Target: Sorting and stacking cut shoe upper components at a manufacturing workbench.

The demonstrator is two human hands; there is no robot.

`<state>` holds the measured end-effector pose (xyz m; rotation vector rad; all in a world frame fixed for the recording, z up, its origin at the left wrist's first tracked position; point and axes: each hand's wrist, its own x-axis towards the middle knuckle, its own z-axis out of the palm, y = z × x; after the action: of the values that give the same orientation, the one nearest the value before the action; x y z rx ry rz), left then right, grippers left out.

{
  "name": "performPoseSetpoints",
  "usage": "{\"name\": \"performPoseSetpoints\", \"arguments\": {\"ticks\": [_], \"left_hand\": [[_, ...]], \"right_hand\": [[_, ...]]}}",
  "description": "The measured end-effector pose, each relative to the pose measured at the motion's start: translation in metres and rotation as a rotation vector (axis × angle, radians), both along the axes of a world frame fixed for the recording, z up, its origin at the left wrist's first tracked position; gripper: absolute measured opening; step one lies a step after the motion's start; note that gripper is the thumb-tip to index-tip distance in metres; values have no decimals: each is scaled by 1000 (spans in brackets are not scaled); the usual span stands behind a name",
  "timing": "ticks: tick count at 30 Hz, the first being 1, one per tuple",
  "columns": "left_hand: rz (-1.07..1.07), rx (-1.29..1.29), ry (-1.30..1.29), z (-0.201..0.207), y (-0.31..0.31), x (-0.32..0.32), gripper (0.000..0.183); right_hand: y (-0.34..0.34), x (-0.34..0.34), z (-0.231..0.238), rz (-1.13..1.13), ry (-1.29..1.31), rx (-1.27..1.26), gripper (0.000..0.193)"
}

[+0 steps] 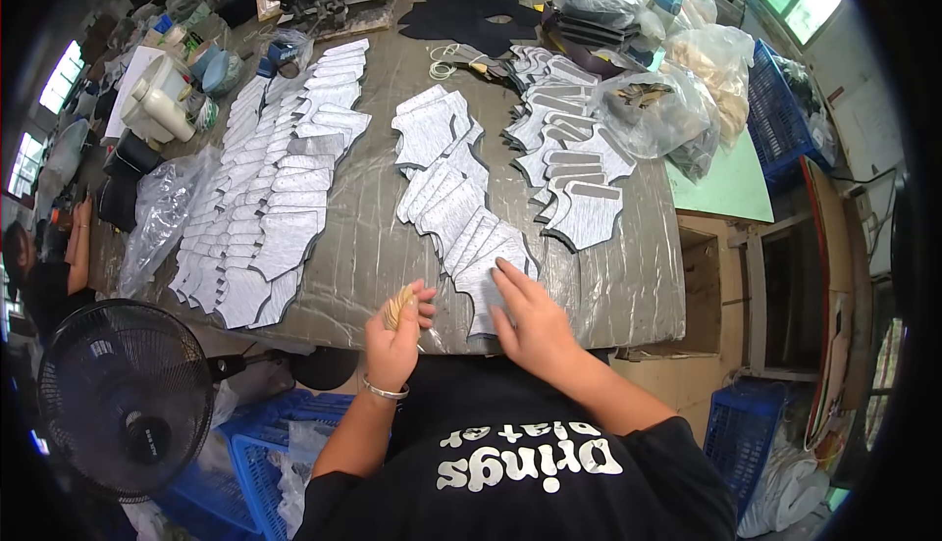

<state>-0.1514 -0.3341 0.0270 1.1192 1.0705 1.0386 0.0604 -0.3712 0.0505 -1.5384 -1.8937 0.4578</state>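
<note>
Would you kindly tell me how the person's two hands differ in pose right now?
The left hand is curled shut around a tan bundle of rubber bands, raised at the table edge; the right hand lies flat and open, fingers spread on the grey cut pieces. Only the left wrist wears a bracelet. Both are bare.

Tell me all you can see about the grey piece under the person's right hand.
The grey piece is a flat, thin cut-out with curved edges, speckled light grey with a darker rim, perhaps fabric or foam. It lies nearest the table edge, at the end of an overlapping row of like pieces. The right hand rests flat on it, fingers spread.
</note>
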Motion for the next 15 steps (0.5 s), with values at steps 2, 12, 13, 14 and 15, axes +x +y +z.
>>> {"name": "performPoseSetpoints", "arguments": {"ticks": [2,12,13,14,15], "left_hand": [[-27,-5,43,-5,-7,3,31],[-225,-245,-70,20,-15,38,29],[-224,-249,-62,23,-15,42,29],[-231,-219,-47,26,-14,47,27],[-243,-191,-32,28,-14,51,26]], "right_hand": [[-3,22,-2,66,-142,12,41],[-33,73,-6,165,-20,25,33],[-31,66,-3,96,99,40,30],[-29,61,3,94,107,38,30],[-25,55,11,37,346,-102,26]]}}
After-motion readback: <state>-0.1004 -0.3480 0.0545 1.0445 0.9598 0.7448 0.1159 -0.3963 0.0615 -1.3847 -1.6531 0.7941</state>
